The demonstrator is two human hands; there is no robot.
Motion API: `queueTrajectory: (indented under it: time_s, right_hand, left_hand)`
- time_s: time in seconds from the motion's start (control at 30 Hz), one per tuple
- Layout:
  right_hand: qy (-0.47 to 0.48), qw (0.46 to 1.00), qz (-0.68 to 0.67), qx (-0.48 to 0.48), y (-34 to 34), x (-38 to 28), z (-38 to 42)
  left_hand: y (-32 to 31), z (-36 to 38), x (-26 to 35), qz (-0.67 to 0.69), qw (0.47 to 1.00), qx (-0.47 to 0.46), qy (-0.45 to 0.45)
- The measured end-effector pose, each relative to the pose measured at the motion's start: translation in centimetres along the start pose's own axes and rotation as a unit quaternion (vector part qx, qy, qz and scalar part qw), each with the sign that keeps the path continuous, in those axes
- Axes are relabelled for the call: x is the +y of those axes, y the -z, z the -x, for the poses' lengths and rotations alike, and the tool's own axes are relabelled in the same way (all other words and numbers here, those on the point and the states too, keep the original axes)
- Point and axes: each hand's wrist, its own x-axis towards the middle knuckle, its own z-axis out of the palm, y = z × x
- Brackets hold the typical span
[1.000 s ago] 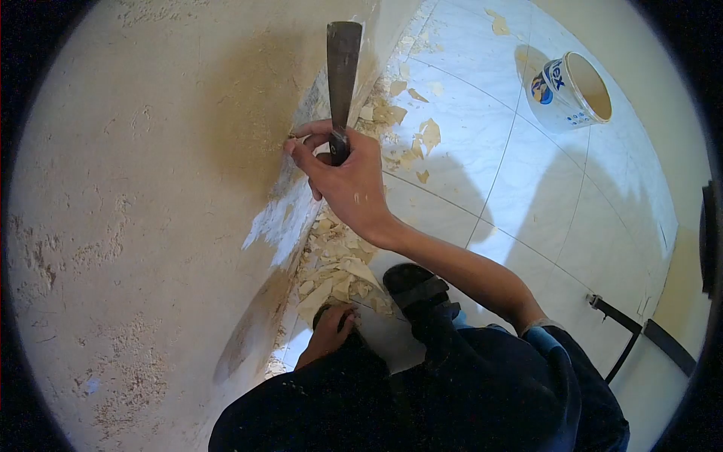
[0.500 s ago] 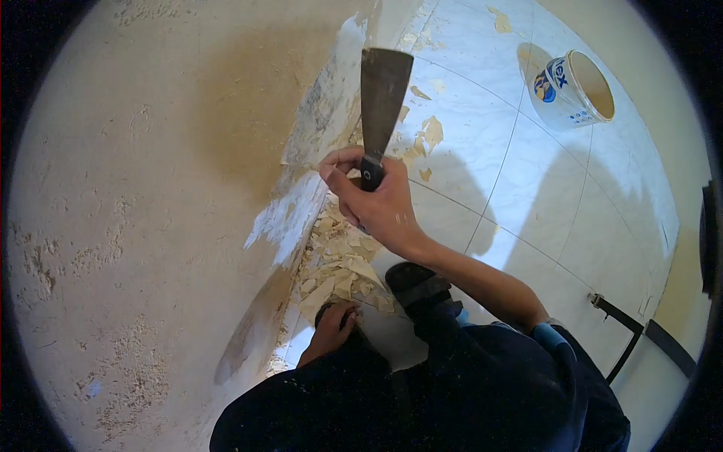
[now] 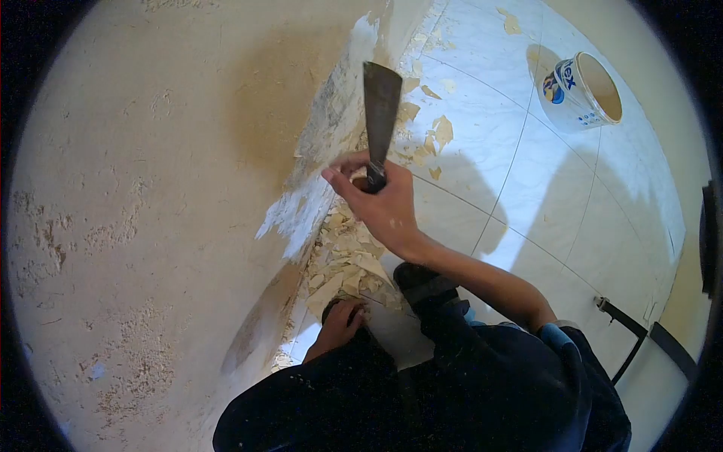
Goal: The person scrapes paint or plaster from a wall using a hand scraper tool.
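Note:
My right hand (image 3: 380, 197) is closed round the dark handle of a putty knife (image 3: 382, 109), whose wide metal blade points up and away from me. Thumb and forefinger reach toward the wall (image 3: 173, 188), near a scraped grey and white strip (image 3: 324, 113) at its foot. Low by my shoe, my left hand (image 3: 340, 330) rests with bent fingers at the shoe's dark tip; whether it grips anything is hidden. Beige paint flakes (image 3: 350, 260) lie heaped just beyond it, along the base of the wall.
A white bucket (image 3: 576, 92) lies tilted on the tiled floor (image 3: 482, 113) at the upper right. Loose flakes (image 3: 443, 132) are scattered on the tiles beyond my right hand. A black metal bar (image 3: 629, 324) is at the lower right.
The putty knife has turned slightly, showing its blade narrower and a little lower. The whole view has shifted slightly, with wall and bucket appearing further right. My left hand stays by the shoe.

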Motion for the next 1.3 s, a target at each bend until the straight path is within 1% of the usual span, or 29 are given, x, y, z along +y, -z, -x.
queueTrajectory:
  time_s: [0.03,0.1,0.13,0.2,0.23,0.3,0.43,0.5,0.53,0.6,0.63,0.7,0.73,0.77,0.83,0.87,0.93,0.97,1.03,1.07,1.13,1.27,1.3]
  right_hand:
    - [0.0,1.0,-0.001,0.0,-0.6,0.2,-0.6]
    - [0.102,0.994,-0.019,0.014,-1.8,0.4,-1.5]
    - [0.102,0.995,-0.02,0.013,-2.2,0.6,-1.7]
    - [0.205,0.977,0.044,0.033,-2.9,0.8,-2.1]
    - [0.206,0.977,0.044,0.032,-2.9,0.9,-2.4]
    - [0.28,0.955,0.079,0.051,-2.9,1.1,-2.9]
    - [0.306,0.95,0.055,0.019,-2.7,0.6,-2.8]
    - [0.202,0.978,0.022,-0.043,-2.5,0.8,-2.0]
    - [0.203,0.978,0.022,-0.043,-2.4,1.4,-0.8]
    - [0.208,0.967,0.012,-0.145,-2.0,3.5,2.3]
    - [0.207,0.967,0.012,-0.146,-1.5,3.9,3.1]
    - [0.173,0.973,0.082,-0.126,-0.8,4.1,4.3]
    - [0.138,0.983,0.058,-0.105,-0.8,3.8,4.1]
    - [0.136,0.984,0.057,-0.103,-0.8,3.3,3.6]
    - [0.01,0.999,-0.04,-0.034,-1.0,1.0,1.9]
    - [0.012,0.999,-0.04,-0.032,-0.8,0.6,1.1]
    - [-0.009,0.991,-0.124,-0.04,-0.6,-0.1,0.0]
    - [-0.009,0.992,-0.124,-0.038,-0.5,-0.4,-0.3]
    - [-0.08,0.962,-0.253,-0.063,-0.3,-1.6,-0.6]
    - [-0.079,0.962,-0.254,-0.061,-0.3,-2.3,-0.6]
    - [-0.136,0.939,-0.305,-0.085,-0.5,-3.8,-0.6]
    - [-0.137,0.927,-0.34,-0.081,-0.7,-5.6,-0.4]
    - [-0.15,0.923,-0.332,-0.127,-0.4,-5.8,-0.5]
  left_hand:
    - [0.0,0.0,-0.3,0.01,1.0,-0.009,0.003]
    - [-0.2,0.2,-0.7,0.021,1.0,-0.02,0.007]
    - [-0.4,0.2,-0.9,0.022,1.0,-0.011,-0.003]
    - [-0.6,0.3,-1.1,0.024,1.0,-0.001,-0.012]
    - [-0.6,0.3,-1.0,0.018,1.0,0.001,-0.009]
    - [-0.6,0.3,-0.7,0.013,1.0,0.002,-0.005]
    - [-0.4,0.1,-0.4,0.002,1.0,0.006,-0.024]
    - [-0.4,0.1,-0.7,-0.001,0.999,0.008,-0.032]
    - [-0.4,0.2,-0.9,0.015,1.0,-0.001,-0.022]
    - [-0.4,0.0,-1.0,0.031,0.999,-0.007,-0.013]
    - [-0.4,0.0,-1.0,0.028,1.0,-0.003,-0.012]
    - [-0.6,0.1,-0.8,0.027,1.0,-0.003,-0.008]
    - [-0.5,0.0,-0.5,0.02,1.0,-0.001,-0.008]
    - [-0.3,0.0,-0.3,0.012,1.0,0.002,-0.01]
    - [-0.3,0.2,-0.3,0.011,1.0,-0.002,-0.003]
    - [-0.3,0.1,-0.4,0.011,1.0,-0.006,0.003]
    - [-0.3,0.0,-0.5,0.014,1.0,-0.003,-0.008]
    - [-0.4,-0.1,-0.6,0.018,1.0,0.001,-0.016]
    - [-0.2,0.0,0.2,0.014,1.0,-0.003,-0.002]
    - [0.0,-0.1,0.6,0.009,1.0,-0.002,0.012]
    - [-0.4,-0.1,-0.1,0.013,1.0,0.001,0.014]
    - [-0.7,0.0,-0.7,0.028,0.999,-0.003,0.02]
    - [-0.6,-0.1,-0.6,0.028,0.999,-0.004,0.019]
